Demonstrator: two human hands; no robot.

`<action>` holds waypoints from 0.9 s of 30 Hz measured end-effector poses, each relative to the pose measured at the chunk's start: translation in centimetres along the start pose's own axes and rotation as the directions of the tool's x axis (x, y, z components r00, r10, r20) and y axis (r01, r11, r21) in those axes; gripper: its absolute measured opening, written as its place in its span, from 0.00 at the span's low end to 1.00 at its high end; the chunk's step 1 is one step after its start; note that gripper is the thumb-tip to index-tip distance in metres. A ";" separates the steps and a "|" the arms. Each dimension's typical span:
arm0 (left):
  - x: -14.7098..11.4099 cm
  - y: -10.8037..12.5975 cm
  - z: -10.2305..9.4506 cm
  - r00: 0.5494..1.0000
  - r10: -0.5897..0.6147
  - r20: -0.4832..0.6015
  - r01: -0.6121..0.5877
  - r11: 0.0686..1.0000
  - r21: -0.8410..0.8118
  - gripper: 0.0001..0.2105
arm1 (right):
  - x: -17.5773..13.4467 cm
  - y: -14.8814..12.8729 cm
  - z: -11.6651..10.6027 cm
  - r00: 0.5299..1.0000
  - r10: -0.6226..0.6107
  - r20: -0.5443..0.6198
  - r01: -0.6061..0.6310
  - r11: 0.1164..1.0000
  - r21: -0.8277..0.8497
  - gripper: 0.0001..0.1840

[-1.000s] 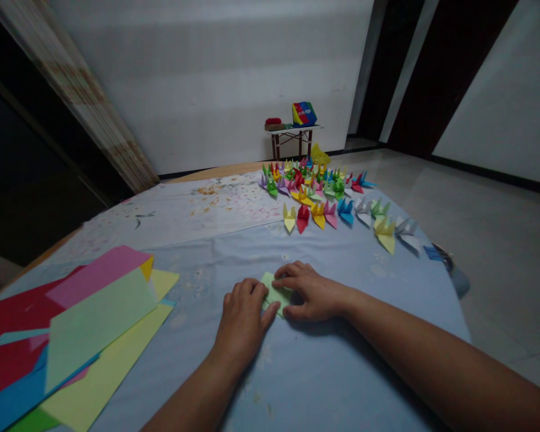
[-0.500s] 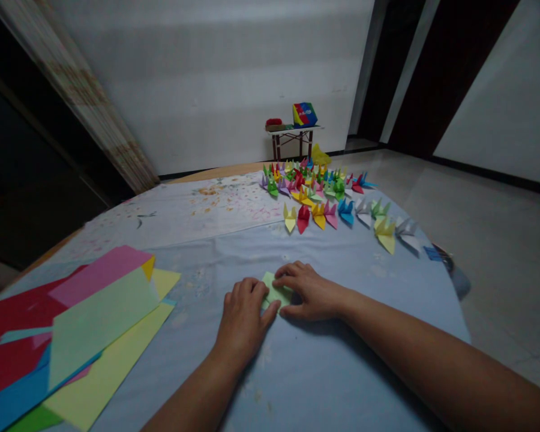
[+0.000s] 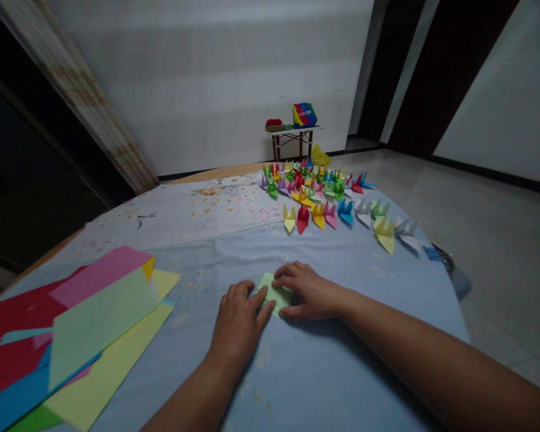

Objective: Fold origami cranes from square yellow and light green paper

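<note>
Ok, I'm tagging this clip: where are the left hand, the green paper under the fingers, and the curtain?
Left hand (image 3: 237, 315): head view, on the back of it.
Green paper (image 3: 280, 295): head view, on its uncovered middle.
Curtain (image 3: 78, 90): head view, midway along its fabric.

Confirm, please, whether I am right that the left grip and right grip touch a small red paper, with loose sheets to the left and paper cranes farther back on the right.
Nearly: the small paper at the left grip and right grip is pale green, not red, as the head view shows. The loose sheets and paper cranes are as you say.
</note>
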State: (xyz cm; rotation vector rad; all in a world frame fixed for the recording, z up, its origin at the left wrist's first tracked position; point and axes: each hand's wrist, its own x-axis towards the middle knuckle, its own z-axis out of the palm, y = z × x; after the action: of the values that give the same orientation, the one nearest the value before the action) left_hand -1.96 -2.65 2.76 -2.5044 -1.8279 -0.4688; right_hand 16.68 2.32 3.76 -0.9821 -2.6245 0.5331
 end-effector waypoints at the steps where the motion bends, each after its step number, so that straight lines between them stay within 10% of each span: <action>1: 0.0 0.1 0.0 1.000 -0.002 0.007 0.002 1.000 0.023 0.14 | 0.0 0.0 0.0 1.000 0.001 0.001 -0.001 1.000 -0.002 0.28; 15: -0.2 2.1 -0.6 0.990 0.118 0.081 -0.133 0.969 0.211 0.12 | -0.1 0.1 0.2 1.000 -0.025 -0.016 0.025 1.000 -0.006 0.27; 27: -2.4 2.0 -0.5 0.990 -0.039 0.137 0.024 0.993 0.114 0.18 | -0.1 0.2 0.1 0.999 -0.032 -0.004 0.032 0.999 -0.001 0.27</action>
State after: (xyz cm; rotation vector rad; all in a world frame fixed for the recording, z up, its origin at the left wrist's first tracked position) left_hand -0.87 -5.57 2.99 -2.4949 -1.8847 -0.1894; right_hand 16.82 2.34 3.56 -0.9384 -2.6323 0.5216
